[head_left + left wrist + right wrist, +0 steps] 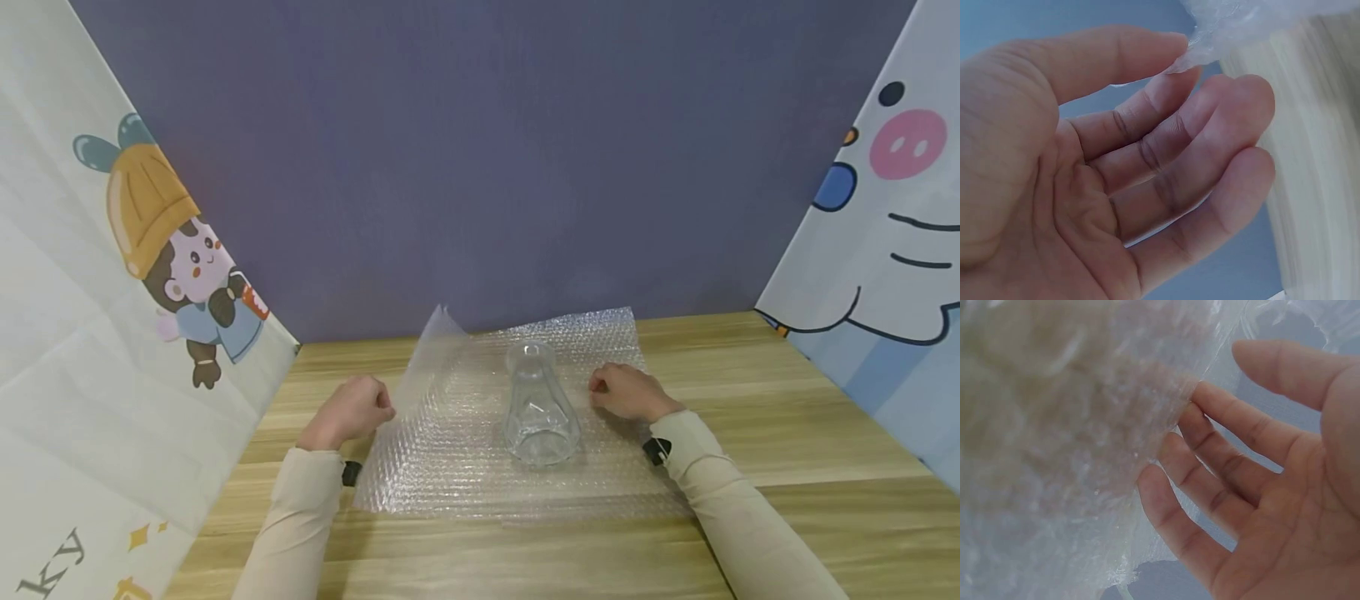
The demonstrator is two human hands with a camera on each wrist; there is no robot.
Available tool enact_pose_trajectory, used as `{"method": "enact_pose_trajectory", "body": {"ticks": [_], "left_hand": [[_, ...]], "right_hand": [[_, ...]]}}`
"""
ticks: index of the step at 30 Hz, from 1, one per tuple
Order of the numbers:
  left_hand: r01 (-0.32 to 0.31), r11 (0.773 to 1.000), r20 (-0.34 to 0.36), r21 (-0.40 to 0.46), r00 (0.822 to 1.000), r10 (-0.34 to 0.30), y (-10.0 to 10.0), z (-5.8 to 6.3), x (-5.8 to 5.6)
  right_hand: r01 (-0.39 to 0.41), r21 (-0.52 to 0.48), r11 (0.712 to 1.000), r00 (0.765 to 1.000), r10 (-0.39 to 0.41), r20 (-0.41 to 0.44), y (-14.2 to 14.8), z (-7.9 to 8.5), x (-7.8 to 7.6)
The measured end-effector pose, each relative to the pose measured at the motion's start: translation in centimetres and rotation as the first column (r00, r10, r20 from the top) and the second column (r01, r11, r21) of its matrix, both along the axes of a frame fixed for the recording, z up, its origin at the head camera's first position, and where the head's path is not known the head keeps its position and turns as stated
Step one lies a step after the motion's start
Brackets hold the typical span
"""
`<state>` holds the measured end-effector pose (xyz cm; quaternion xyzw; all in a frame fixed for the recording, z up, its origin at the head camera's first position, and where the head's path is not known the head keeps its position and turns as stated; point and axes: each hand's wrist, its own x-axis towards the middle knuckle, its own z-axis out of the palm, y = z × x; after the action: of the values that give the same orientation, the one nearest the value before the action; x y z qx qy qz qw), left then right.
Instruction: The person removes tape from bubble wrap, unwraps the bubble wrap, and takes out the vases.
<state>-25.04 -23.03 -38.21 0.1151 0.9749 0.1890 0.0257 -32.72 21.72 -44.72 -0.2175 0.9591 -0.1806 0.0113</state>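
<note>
A clear glass vase (540, 408) is on a sheet of bubble wrap (450, 467), its narrower end toward the back wall and its wide round end toward the front. My left hand (352, 412) is at the sheet's left side. In the left wrist view, the thumb and index finger of the left hand (1122, 150) pinch a corner of the wrap. My right hand (628, 392) is over the wrap's right part, beside the vase. Seen from the right wrist, the right hand (1254, 469) has its thumb apart and its loosely extended fingertips against the wrap.
The wood-grain table (787, 400) carries the sheet. A dark purple-grey panel (525, 167) stands behind it. Printed cloth walls close off the left side (75, 333) and the right side (907, 250). The wrap's back left corner rises in a peak.
</note>
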Motion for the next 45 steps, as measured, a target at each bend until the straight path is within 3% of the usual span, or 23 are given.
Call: {"method": "enact_pose_trajectory", "body": {"ticks": [9, 17, 27, 36, 45], "left_hand": [[-0.037, 0.999, 0.084, 0.015, 0.996, 0.036, -0.6, -1.2, -0.3], [-0.012, 1.000, 0.123, 0.024, 0.992, 0.009, -1.2, -2.1, -0.6], [0.026, 0.998, 0.101, 0.050, 0.994, -0.031, -1.9, -3.3, -1.1], [0.100, 0.991, 0.062, 0.091, 0.992, -0.106, -2.4, -4.3, -1.4], [0.126, 0.987, 0.080, 0.099, 0.988, -0.134, -2.8, -4.6, -1.2]], "right_hand": [[0.006, 0.004, 1.000, 1.000, -0.006, 0.005, 0.0, 0.2, 0.1], [-0.002, 0.000, 1.000, 1.000, 0.002, 0.010, 0.0, 0.2, 0.1], [-0.001, -0.004, 1.000, 1.000, 0.001, 0.006, 0.1, 0.2, 0.2], [-0.008, -0.005, 1.000, 1.000, 0.008, 0.006, 0.2, 0.0, 0.2], [0.004, 0.000, 1.000, 1.000, -0.004, 0.002, 0.3, -0.3, -0.1]]}}
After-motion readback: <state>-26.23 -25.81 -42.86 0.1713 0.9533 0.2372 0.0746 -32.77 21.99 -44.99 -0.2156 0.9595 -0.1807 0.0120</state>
